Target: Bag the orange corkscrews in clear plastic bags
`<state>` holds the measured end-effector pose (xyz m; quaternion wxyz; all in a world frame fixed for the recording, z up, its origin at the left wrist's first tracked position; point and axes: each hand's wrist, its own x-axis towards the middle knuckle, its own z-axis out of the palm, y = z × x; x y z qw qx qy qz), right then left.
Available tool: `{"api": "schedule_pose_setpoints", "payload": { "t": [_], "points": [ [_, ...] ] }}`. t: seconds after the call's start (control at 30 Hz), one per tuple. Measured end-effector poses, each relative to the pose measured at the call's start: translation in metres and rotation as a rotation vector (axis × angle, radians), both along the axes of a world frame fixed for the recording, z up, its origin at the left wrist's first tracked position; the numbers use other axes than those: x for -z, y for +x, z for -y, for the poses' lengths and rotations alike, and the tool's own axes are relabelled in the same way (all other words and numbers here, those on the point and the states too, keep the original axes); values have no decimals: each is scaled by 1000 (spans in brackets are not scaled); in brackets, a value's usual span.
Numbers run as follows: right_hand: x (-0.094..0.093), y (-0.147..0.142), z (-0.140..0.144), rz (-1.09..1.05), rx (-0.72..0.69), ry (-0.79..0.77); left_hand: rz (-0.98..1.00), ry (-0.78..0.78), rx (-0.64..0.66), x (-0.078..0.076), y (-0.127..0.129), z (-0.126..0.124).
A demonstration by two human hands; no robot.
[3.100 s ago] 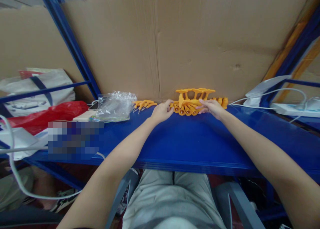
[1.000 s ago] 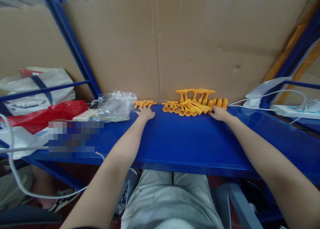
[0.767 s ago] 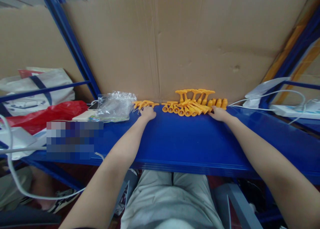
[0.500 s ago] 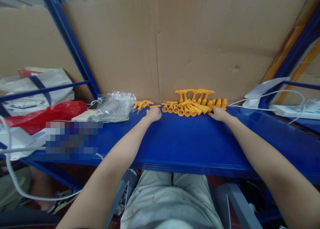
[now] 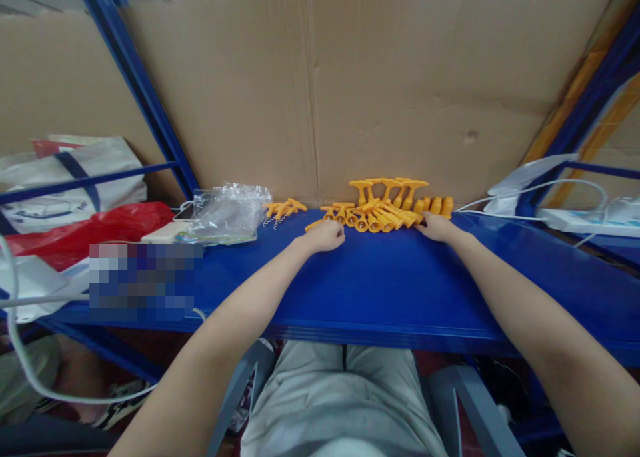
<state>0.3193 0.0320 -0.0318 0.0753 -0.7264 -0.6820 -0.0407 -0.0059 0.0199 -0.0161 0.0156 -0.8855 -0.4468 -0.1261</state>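
Observation:
My left hand (image 5: 327,236) is closed around an orange T-handled corkscrew (image 5: 313,224); one end of its handle sticks out past the fingers, while the metal screw is hidden. Just behind that hand lies a row of orange corkscrews in cone-shaped sleeves (image 5: 374,222), open ends facing me. My right hand (image 5: 436,228) rests at the right end of this row with its fingers curled together; what they grip is hidden. Several bare corkscrews (image 5: 284,208) with metal spirals lie to the left. Orange sleeves (image 5: 436,206) stand behind my right hand.
A clear plastic bag (image 5: 225,214) lies left on the blue shelf (image 5: 380,284). Cardboard (image 5: 400,77) closes off the back. A red bag (image 5: 100,230) and white cable (image 5: 20,350) are at far left, with a white power strip (image 5: 590,220) at right. Another person's leg shows lower left.
My left hand has moved right and slightly towards me, carrying the orange corkscrew from beside the loose ones to the front of the sleeved row. My right hand has stayed in place.

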Motion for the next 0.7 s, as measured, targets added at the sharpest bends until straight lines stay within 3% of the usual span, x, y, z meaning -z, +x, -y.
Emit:
{"api": "schedule_pose_setpoints", "payload": {
  "t": [0.27,0.47,0.7],
  "points": [
    [-1,3,-1,-12,-13,11,-3,-10,59,3,-4,-9],
    [-2,13,-8,-251,-29,19,-17,41,-19,3,-10,-12],
    [1,33,-7,-223,103,233,-79,6,-43,0,-8,-7]
  ]
}}
